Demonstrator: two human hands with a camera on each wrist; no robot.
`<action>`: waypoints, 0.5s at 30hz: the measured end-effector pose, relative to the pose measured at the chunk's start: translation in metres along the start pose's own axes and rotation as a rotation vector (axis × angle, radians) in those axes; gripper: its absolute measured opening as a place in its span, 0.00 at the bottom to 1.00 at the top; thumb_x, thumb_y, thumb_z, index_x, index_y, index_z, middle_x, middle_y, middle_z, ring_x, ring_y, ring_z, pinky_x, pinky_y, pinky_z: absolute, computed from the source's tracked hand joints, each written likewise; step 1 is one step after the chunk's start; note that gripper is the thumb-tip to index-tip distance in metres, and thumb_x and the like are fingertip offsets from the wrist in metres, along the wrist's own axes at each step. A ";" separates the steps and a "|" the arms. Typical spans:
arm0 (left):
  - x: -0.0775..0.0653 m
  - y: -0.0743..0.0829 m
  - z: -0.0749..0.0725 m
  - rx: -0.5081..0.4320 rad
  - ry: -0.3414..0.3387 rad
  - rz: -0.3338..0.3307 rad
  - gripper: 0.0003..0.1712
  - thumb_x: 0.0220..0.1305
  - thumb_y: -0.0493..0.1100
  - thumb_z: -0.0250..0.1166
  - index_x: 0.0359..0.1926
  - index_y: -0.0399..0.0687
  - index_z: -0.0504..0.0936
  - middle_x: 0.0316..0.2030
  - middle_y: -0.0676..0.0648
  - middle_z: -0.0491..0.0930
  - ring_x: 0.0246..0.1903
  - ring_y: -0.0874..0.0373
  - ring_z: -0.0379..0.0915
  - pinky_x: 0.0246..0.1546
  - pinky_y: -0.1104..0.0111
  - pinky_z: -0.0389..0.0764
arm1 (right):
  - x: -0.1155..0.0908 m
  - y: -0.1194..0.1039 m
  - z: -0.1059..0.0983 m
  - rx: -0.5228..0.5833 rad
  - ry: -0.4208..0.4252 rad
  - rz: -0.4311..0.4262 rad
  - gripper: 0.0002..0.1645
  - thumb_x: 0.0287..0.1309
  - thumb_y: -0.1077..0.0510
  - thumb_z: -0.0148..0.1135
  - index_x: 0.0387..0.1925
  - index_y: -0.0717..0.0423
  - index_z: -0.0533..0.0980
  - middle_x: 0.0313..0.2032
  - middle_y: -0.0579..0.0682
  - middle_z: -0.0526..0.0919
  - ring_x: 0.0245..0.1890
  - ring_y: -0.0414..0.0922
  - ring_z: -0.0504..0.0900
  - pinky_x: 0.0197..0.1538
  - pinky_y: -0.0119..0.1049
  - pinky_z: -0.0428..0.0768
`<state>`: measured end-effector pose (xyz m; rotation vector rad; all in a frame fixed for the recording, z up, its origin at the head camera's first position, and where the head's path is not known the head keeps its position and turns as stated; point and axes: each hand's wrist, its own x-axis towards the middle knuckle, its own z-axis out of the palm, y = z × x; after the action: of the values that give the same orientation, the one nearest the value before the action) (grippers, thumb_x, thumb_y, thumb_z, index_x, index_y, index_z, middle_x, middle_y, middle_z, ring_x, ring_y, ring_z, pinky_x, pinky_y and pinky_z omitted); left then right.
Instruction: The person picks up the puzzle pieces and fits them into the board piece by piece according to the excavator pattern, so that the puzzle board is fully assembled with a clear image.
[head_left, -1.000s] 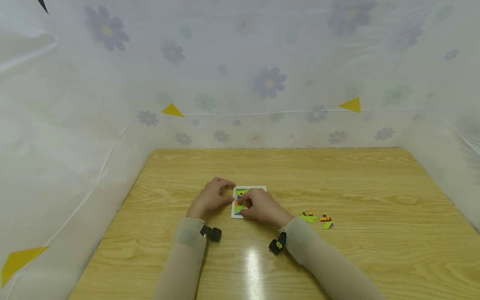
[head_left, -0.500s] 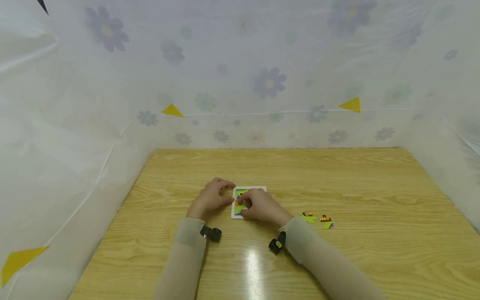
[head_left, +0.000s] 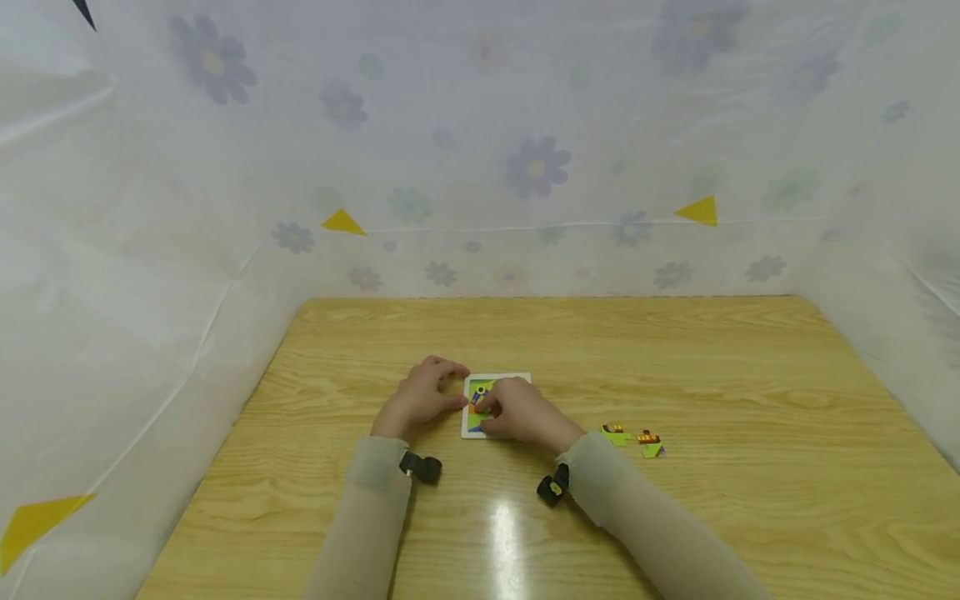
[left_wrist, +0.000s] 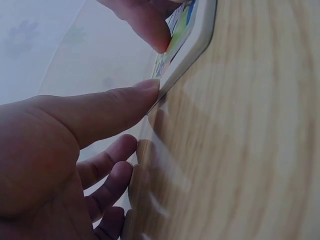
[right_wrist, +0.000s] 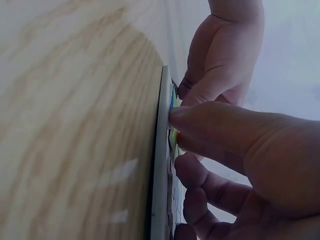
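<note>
A small white-framed jigsaw puzzle [head_left: 472,434] with a green, yellow and blue picture lies on the wooden table. At its left side is my left hand [head_left: 423,393], fingers spread; the straight thumb [left_wrist: 125,102] touches the frame's edge in the left wrist view. My right hand [head_left: 521,410] bends over the picture and hides much of it. Its thumb and index finger pinch a yellow-green puzzle piece [right_wrist: 173,138], low at the puzzle's surface in the right wrist view. The other right fingers curl close over the board.
Two loose puzzle pieces, one green and brown [head_left: 617,437] and another with a purple corner [head_left: 650,445], lie on the table [head_left: 720,367] beside the right wrist. A flower-patterned white sheet [head_left: 450,167] encloses the table's back and sides.
Both hands keep almost the same place and pose. The right fingers shift only slightly over the puzzle, and the head view moves a little.
</note>
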<state>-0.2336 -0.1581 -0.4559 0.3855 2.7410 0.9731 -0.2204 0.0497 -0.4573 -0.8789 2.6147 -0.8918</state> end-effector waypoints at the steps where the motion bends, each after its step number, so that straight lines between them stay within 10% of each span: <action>1: 0.000 0.000 0.000 0.001 -0.001 0.001 0.25 0.62 0.46 0.71 0.60 0.55 0.80 0.61 0.45 0.70 0.62 0.44 0.63 0.60 0.45 0.64 | 0.000 0.000 0.000 0.002 0.000 -0.001 0.13 0.55 0.59 0.72 0.44 0.55 0.87 0.26 0.38 0.81 0.24 0.35 0.73 0.28 0.30 0.71; 15: 0.000 -0.001 -0.001 0.026 0.003 0.009 0.25 0.62 0.49 0.71 0.60 0.57 0.79 0.61 0.47 0.70 0.62 0.44 0.63 0.60 0.45 0.63 | -0.002 -0.001 -0.003 0.113 0.018 -0.012 0.13 0.53 0.60 0.74 0.43 0.57 0.85 0.21 0.43 0.77 0.21 0.37 0.69 0.28 0.32 0.69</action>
<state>-0.2343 -0.1594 -0.4563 0.4018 2.7591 0.9415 -0.2201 0.0516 -0.4548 -0.8624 2.5477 -1.0437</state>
